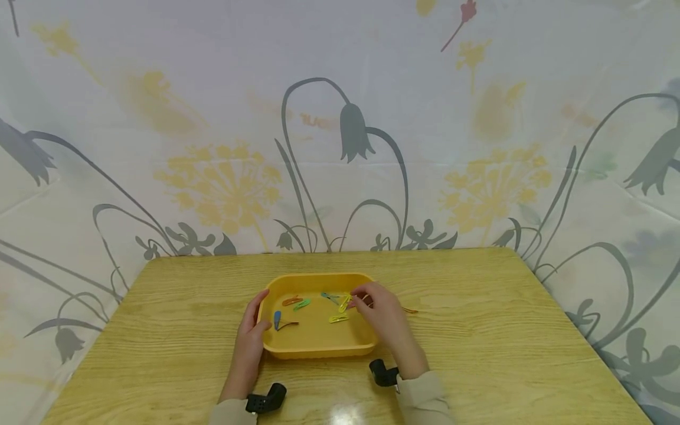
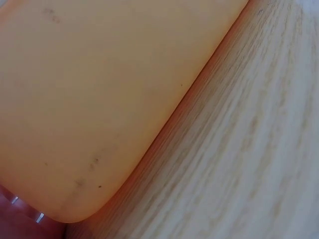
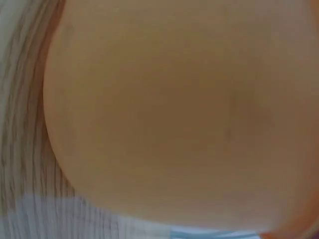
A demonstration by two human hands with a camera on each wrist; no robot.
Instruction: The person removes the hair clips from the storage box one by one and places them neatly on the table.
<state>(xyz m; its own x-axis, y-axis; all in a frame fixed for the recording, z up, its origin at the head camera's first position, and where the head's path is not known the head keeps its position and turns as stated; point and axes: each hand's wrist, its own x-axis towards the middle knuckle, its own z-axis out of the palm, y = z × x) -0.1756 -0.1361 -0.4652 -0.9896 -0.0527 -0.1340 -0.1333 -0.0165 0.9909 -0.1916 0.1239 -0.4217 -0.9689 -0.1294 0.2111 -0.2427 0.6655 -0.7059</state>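
Note:
A yellow plastic tray [image 1: 319, 345] stands on the wooden table, with several small snap hair clips lying in it. My left hand [image 1: 249, 333] grips its left side, thumb over the rim and fingers along the outer wall. Over the tray's right side, my right hand [image 1: 385, 313] pinches a yellow hair clip [image 1: 345, 303] between thumb and fingers. Nearby lie a second yellow clip [image 1: 338, 319] and a teal clip [image 1: 329, 296]. To the left are orange [image 1: 291, 300], green [image 1: 302, 304] and blue [image 1: 277, 320] clips. Both wrist views are mostly filled by the tray's outer wall [image 2: 109, 99].
Just right of the tray, a thin orange-brown clip [image 1: 410, 310] lies on the wooden table [image 1: 478, 342], partly behind my right hand. A pale cloth printed with flowers [image 1: 340, 195] hangs behind the table's back edge.

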